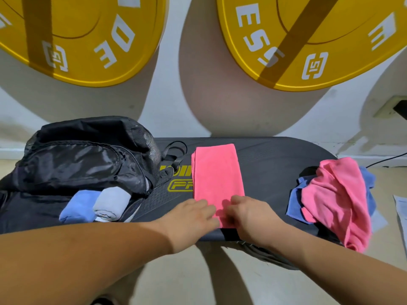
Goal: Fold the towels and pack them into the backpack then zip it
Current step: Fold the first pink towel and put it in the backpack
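Both hands (193, 214) (248, 214) press pink towel (217, 172) near edge.

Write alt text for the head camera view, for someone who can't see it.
Both hands, left hand and right hand, press the near end of a folded pink towel on a dark bench. An open black backpack holding two rolled towels sits left; loose towels lie right.

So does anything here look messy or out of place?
Mostly the crumpled heap of pink and blue towels at the bench's right end, spilling over its edge, unfolded. The two rolled towels, blue and grey, poke out of the open black backpack.
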{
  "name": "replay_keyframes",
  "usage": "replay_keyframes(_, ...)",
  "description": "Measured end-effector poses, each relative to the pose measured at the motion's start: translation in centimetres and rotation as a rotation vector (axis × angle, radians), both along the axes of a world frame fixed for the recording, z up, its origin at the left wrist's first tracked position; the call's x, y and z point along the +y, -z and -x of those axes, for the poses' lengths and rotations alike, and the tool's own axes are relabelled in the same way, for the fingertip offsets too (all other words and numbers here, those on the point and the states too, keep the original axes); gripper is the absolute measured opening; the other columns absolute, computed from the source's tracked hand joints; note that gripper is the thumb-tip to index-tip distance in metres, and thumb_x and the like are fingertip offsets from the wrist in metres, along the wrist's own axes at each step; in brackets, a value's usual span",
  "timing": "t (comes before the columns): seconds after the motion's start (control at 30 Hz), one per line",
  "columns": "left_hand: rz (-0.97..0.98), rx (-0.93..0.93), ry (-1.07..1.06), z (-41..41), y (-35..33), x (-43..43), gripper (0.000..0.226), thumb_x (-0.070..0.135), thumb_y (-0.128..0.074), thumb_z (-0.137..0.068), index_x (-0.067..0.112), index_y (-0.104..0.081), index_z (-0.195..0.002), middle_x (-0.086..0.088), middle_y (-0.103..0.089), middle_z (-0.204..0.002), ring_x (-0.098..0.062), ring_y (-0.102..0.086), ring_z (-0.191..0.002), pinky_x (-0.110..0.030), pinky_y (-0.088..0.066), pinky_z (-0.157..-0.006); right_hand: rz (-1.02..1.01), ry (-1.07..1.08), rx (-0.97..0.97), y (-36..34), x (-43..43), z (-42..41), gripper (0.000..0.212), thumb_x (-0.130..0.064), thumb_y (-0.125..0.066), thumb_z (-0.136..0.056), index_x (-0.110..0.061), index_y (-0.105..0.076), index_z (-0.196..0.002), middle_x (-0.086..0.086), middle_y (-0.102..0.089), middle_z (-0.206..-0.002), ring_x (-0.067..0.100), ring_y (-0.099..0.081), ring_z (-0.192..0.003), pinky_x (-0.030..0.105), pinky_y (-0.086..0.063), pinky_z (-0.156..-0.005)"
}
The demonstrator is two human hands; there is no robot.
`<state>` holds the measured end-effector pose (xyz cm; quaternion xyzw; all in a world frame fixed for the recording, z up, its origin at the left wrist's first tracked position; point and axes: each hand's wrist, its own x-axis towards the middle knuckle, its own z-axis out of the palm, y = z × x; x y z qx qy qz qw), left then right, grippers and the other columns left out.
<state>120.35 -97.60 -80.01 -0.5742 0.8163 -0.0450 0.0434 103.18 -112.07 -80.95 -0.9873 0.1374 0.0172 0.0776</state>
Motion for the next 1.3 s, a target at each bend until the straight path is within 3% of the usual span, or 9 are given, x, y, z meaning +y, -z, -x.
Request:
replay_keyframes(0.27,-0.102,0.012,0.031,0.2,0.5,0.4,0.022,0.027,-0.077,-0.069,0.027,-0.058,-0.081,0.008,-0.06,-0.074,-0.017,-0.058,-0.068,-0.027,-0.047,-0.058,0.098,-0.199,-0.053,-0.2,0.0,2.0,0.011,-0.028,-0.06,-0.074,-0.02,-0.062,-0.082,-0.002,-0.059,-0.082,0.022,-0.052,-0.065,0.034,-0.046,-0.056)
replay_keyframes(0.43,-0.197,0.126,-0.213,0.7,-0.1,-0.1,0.016,0.025,-0.051,-0.098,0.015,-0.062,-0.102,-0.006,-0.06,-0.103,-0.029,-0.055,-0.101,-0.044,-0.052,-0.082,0.116,-0.187,-0.093,0.9,-1.2,2.9,0.004,-0.02,-0.059,-0.081,-0.021,-0.061,-0.085,-0.002,-0.055,-0.084,0.022,-0.05,-0.069,0.035,-0.046,-0.059)
replay_keyframes(0.63,-0.152,0.171,-0.277,0.6,0.2,-0.4,0.017,0.018,-0.049,-0.083,0.015,-0.064,-0.092,-0.007,-0.052,-0.099,-0.03,-0.05,-0.097,-0.043,-0.046,-0.076,0.017,-0.044,-0.124,0.8,-1.2,2.5,0.018,-0.017,-0.054,-0.077,-0.016,-0.065,-0.091,0.0,-0.056,-0.088,0.024,-0.052,-0.075,0.037,-0.05,-0.063)
replay_keyframes(0.77,-0.26,0.502,-0.475,-0.5,0.9,-0.4,0.023,0.022,-0.048,-0.085,0.021,-0.068,-0.096,-0.001,-0.055,-0.094,-0.024,-0.052,-0.094,-0.037,-0.048,-0.082,-0.423,0.225,0.042,-1.9,-2.0,1.4,0.014,-0.023,-0.053,-0.089,-0.018,-0.061,-0.079,-0.005,-0.052,-0.083,0.019,-0.052,-0.078,0.028,-0.041,-0.07)
replay_keyframes(0.9,-0.349,1.115,-0.829,-1.0,1.4,-0.3,0.006,0.011,-0.067,-0.088,0.017,-0.064,-0.09,0.004,-0.061,-0.072,-0.015,-0.055,-0.065,-0.028,-0.046,-0.062,-0.805,0.554,0.251,-3.3,-2.5,0.8,0.017,-0.024,-0.067,-0.08,-0.011,-0.066,-0.069,0.002,-0.053,-0.066,0.017,-0.047,-0.061,0.026,-0.044,-0.058)
replay_keyframes(0.97,-0.333,1.226,-0.959,-1.3,1.7,-0.4,0.013,0.01,-0.074,-0.087,0.013,-0.062,-0.088,-0.001,-0.06,-0.068,-0.016,-0.055,-0.061,-0.027,-0.047,-0.055,-0.897,0.671,0.235,-3.0,-2.3,0.8,0.007,-0.019,-0.068,-0.075,-0.014,-0.071,-0.07,0.006,-0.058,-0.065,0.019,-0.052,-0.059,0.026,-0.047,-0.054)
replay_keyframes(1.1,-0.246,0.985,-0.962,-1.7,1.5,-0.7,0.022,0.023,-0.082,-0.081,0.02,-0.061,-0.075,0.006,-0.061,-0.068,-0.017,-0.058,-0.066,-0.026,-0.046,-0.059,-0.848,0.753,0.118,-1.9,-1.9,0.4,0.006,-0.017,-0.073,-0.075,-0.017,-0.066,-0.074,0.001,-0.063,-0.065,0.017,-0.055,-0.056,0.024,-0.046,-0.049)
replay_keyframes(1.2,-0.133,0.581,-0.618,-1.7,0.4,-0.7,0.02,0.027,-0.073,-0.084,0.025,-0.054,-0.078,0.006,-0.054,-0.087,-0.019,-0.053,-0.088,-0.033,-0.047,-0.074,-0.354,0.485,0.072,-1.3,-1.7,0.3,0.015,-0.028,-0.065,-0.082,-0.024,-0.052,-0.077,-0.008,-0.054,-0.082,0.019,-0.061,-0.077,0.032,-0.047,-0.06)
replay_keyframes(1.3,-0.114,0.195,-0.232,-0.3,-0.9,-0.8,0.015,0.007,-0.057,-0.086,0.016,-0.061,-0.098,-0.006,-0.055,-0.103,-0.029,-0.051,-0.1,-0.039,-0.044,-0.075,-0.016,0.152,-0.03,-0.5,-0.7,0.2,0.011,-0.026,-0.06,-0.084,-0.024,-0.056,-0.094,-0.007,-0.046,-0.088,0.023,-0.058,-0.087,0.035,-0.046,-0.057)
